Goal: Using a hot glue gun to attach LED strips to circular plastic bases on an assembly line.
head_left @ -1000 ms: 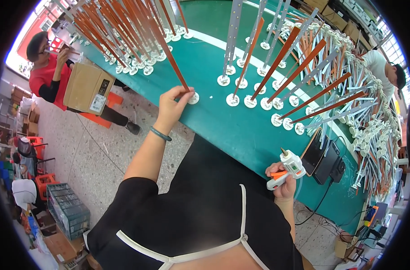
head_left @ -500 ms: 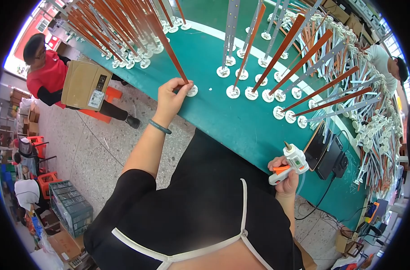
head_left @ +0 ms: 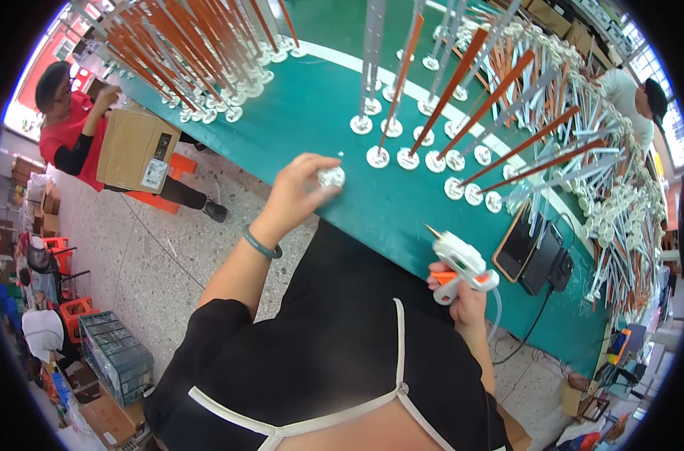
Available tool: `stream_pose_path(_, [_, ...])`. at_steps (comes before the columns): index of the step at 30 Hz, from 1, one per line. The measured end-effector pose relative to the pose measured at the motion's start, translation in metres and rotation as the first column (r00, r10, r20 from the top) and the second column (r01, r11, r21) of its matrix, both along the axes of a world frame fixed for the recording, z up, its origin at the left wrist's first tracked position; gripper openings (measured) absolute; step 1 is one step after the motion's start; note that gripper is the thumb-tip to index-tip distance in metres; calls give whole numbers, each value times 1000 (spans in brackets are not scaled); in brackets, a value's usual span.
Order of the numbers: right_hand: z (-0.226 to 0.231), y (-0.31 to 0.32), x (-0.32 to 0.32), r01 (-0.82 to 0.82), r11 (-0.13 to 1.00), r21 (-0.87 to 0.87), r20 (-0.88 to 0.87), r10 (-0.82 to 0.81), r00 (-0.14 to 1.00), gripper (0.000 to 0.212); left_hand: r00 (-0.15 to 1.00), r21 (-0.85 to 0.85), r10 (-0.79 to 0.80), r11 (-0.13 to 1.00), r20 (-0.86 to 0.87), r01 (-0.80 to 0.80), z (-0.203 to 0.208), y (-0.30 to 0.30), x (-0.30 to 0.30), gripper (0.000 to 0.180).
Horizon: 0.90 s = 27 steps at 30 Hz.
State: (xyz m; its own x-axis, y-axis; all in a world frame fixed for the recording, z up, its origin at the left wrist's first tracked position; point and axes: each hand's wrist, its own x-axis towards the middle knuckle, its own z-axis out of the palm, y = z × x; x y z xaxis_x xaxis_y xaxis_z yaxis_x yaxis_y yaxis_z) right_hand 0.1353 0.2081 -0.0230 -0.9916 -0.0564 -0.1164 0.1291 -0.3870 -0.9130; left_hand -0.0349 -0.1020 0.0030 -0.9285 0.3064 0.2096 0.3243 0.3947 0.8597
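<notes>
My left hand [head_left: 295, 192], slightly blurred, has its thumb and fingers closed about a small white round disc [head_left: 332, 177] close to the table's near edge. No strip shows rising from this disc. In my right hand [head_left: 462, 295] is a white glue gun [head_left: 460, 255] with an orange trigger, its tip pointing up and left over the table. Between and beyond my hands, several brown strips [head_left: 451, 86] and grey strips [head_left: 370, 68] stand or lean on white round bases [head_left: 408, 158].
A dense group of upright strips [head_left: 184, 52] fills the green table's [head_left: 282, 113] far left. Strips lie heaped at the right [head_left: 620, 218], near a phone [head_left: 516, 240] and black cabled device [head_left: 548, 263]. A person in red [head_left: 67, 124] sits left by a cardboard box [head_left: 137, 150]; another person [head_left: 631, 101] is far right.
The brown strip is gone from my left hand, which has shifted right and nearer to a disc. The glue gun has moved left, its tip swinging left. The person in red has raised a hand.
</notes>
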Motion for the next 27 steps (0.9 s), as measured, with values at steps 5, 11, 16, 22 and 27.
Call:
stream_pose_path(5, [43,-20,-15,-54,954,295,-60,75,995,31,740,646,-445,763,504,19,5,49,42,43])
stream_pose_path(11, [53,-12,-11,-56,829,556,-69,113,991,18,662,691,-531,722,529,27,8,67,43,41])
stream_pose_path(16, [58,-12,-6,-34,871,490,39,17,999,18,682,689,-537,721,498,65,7,74,47,40])
stream_pose_path(22, [56,-13,-5,-10,844,536,24,-4,1000,19,702,684,-543,721,460,110,6,75,50,40])
stream_pose_path(27, [58,-12,-5,-6,818,576,23,-8,1000,19,702,661,-530,742,475,112,8,74,50,40])
